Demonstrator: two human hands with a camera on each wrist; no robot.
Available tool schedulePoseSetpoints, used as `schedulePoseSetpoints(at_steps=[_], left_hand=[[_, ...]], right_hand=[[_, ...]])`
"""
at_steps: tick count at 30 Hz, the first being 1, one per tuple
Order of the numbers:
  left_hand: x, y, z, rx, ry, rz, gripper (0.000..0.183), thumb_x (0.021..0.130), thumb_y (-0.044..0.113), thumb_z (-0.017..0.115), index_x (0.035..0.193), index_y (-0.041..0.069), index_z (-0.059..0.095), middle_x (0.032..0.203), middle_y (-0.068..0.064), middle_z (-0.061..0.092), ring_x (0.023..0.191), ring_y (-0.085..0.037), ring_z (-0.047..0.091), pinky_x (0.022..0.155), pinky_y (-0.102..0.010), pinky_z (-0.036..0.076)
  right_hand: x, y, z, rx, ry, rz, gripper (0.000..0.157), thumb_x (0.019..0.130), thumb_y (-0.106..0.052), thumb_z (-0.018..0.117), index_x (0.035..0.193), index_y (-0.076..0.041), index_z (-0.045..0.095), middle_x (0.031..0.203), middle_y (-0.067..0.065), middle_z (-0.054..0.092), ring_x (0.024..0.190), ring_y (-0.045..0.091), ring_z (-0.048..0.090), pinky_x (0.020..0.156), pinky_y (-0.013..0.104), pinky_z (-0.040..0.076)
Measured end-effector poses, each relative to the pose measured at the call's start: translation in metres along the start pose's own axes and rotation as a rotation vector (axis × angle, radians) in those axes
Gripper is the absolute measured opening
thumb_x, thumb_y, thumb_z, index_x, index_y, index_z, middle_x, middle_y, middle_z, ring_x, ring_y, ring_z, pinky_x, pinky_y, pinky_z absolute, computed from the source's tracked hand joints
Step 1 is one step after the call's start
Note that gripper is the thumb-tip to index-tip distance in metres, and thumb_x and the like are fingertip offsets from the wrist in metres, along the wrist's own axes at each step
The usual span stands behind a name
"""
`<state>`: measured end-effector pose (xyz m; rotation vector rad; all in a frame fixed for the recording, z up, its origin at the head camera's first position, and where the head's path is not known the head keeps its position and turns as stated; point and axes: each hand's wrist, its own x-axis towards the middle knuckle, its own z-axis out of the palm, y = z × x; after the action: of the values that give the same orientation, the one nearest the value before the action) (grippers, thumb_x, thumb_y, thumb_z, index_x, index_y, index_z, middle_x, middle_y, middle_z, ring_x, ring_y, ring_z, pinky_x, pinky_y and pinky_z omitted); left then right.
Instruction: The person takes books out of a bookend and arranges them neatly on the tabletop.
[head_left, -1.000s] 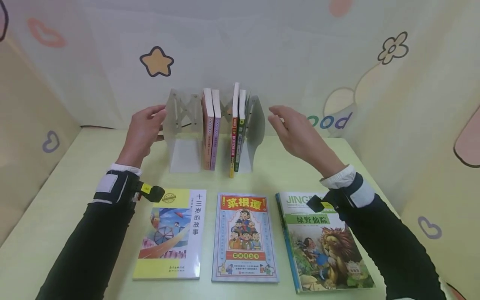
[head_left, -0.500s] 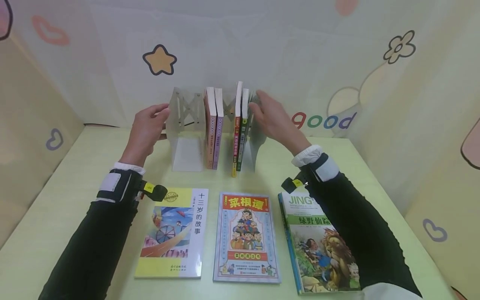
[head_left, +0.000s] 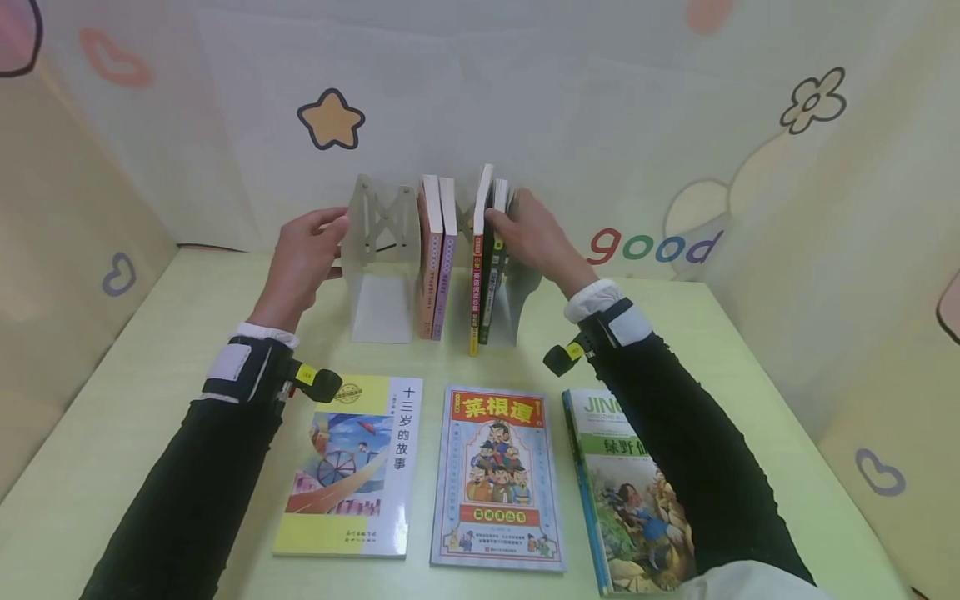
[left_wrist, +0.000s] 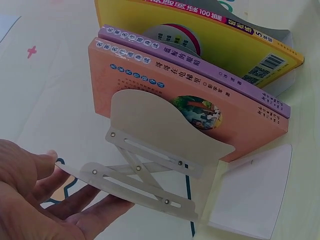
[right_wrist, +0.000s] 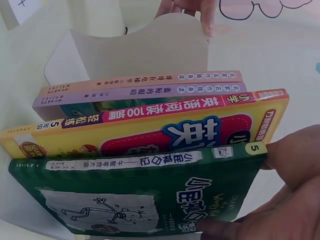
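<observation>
A grey metal expanding bookend [head_left: 381, 308] stands at the back of the table with books upright in it. My left hand [head_left: 302, 265] pinches its left end panel, thumb and fingers on opposite faces in the left wrist view. My right hand [head_left: 542, 240] pinches a green book [right_wrist: 165, 182] near its top, at the right end of the row. One finger lies on the green cover, and the book leans slightly. Beside it stands a yellow book [right_wrist: 70, 140] with a red spine. Left of a gap are a purple book [head_left: 444, 283] and a salmon-coloured book [head_left: 431, 279].
Nearer me lie a yellow-and-white book [head_left: 345, 475], a blue-bordered book [head_left: 498, 483] and, at right, a stack with a green-titled book [head_left: 630, 500] on top, partly under my right sleeve. A patterned curtain [head_left: 570, 125] hangs behind the table.
My right hand has moved left from beside the bookend and taken hold of the green book, which now tilts a little. My left hand stays on the left panel.
</observation>
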<state>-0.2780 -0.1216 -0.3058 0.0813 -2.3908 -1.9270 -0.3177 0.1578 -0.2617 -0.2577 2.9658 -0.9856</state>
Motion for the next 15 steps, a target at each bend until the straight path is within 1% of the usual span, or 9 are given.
schedulePoseSetpoints(at_steps=[3, 6, 8, 10, 12, 14, 15], left_hand=[[-0.0001, 0.0001, -0.0024, 0.007, 0.014, 0.002, 0.056, 0.096, 0.047, 0.05, 0.144, 0.018, 0.05, 0.137, -0.01, 0.052, 0.116, -0.03, 0.057, 0.09, -0.042, 0.049], [-0.0003, 0.0003, -0.0038, 0.004, 0.023, -0.001, 0.055, 0.096, 0.046, 0.05, 0.144, 0.018, 0.05, 0.136, -0.009, 0.052, 0.115, -0.029, 0.058, 0.089, -0.041, 0.05], [-0.0008, 0.0003, -0.0039, -0.002, 0.022, -0.004, 0.055, 0.096, 0.045, 0.05, 0.144, 0.018, 0.049, 0.136, -0.009, 0.052, 0.114, -0.029, 0.058, 0.088, -0.04, 0.05], [-0.0009, 0.0, -0.0035, -0.008, 0.021, -0.005, 0.054, 0.097, 0.042, 0.049, 0.144, 0.017, 0.049, 0.136, -0.009, 0.052, 0.114, -0.029, 0.058, 0.088, -0.04, 0.05], [-0.0007, -0.0006, -0.0024, -0.008, 0.021, 0.002, 0.052, 0.098, 0.04, 0.049, 0.145, 0.015, 0.048, 0.136, -0.009, 0.052, 0.114, -0.029, 0.058, 0.088, -0.04, 0.05], [-0.0001, -0.0011, -0.0006, -0.008, 0.021, 0.011, 0.051, 0.099, 0.038, 0.049, 0.144, 0.015, 0.048, 0.137, -0.009, 0.052, 0.113, -0.029, 0.057, 0.088, -0.04, 0.05], [0.0003, -0.0013, 0.0005, -0.008, 0.022, 0.014, 0.051, 0.099, 0.038, 0.049, 0.144, 0.015, 0.049, 0.136, -0.009, 0.052, 0.112, -0.028, 0.057, 0.088, -0.04, 0.05]], right_hand=[[0.001, -0.004, 0.0001, 0.021, -0.015, 0.047, 0.055, 0.098, -0.041, 0.045, 0.134, -0.001, 0.034, 0.109, 0.014, 0.048, 0.097, 0.027, 0.05, 0.078, 0.039, 0.047], [0.0019, -0.0075, 0.0018, 0.053, -0.019, 0.088, 0.045, 0.098, -0.035, 0.043, 0.127, -0.001, 0.038, 0.104, 0.013, 0.046, 0.093, 0.027, 0.05, 0.076, 0.039, 0.047], [0.0028, -0.0088, 0.0039, 0.074, -0.01, 0.108, 0.036, 0.097, -0.03, 0.042, 0.117, 0.001, 0.043, 0.099, 0.013, 0.046, 0.088, 0.027, 0.05, 0.073, 0.038, 0.047], [0.0036, -0.0091, 0.0058, 0.071, 0.009, 0.12, 0.028, 0.096, -0.026, 0.04, 0.105, 0.0, 0.046, 0.093, 0.012, 0.046, 0.082, 0.026, 0.05, 0.067, 0.036, 0.047], [0.0047, -0.0088, 0.0073, 0.015, 0.029, 0.109, 0.024, 0.096, -0.023, 0.039, 0.094, 0.0, 0.047, 0.087, 0.012, 0.046, 0.075, 0.025, 0.05, 0.062, 0.035, 0.047], [0.0055, -0.0076, 0.008, -0.11, 0.039, 0.071, 0.025, 0.097, -0.02, 0.037, 0.089, 0.0, 0.05, 0.085, 0.013, 0.048, 0.073, 0.025, 0.05, 0.059, 0.035, 0.047], [0.0057, -0.0068, 0.0084, -0.155, 0.044, 0.063, 0.027, 0.098, -0.02, 0.037, 0.09, 0.001, 0.052, 0.085, 0.013, 0.049, 0.072, 0.025, 0.05, 0.059, 0.035, 0.048]])
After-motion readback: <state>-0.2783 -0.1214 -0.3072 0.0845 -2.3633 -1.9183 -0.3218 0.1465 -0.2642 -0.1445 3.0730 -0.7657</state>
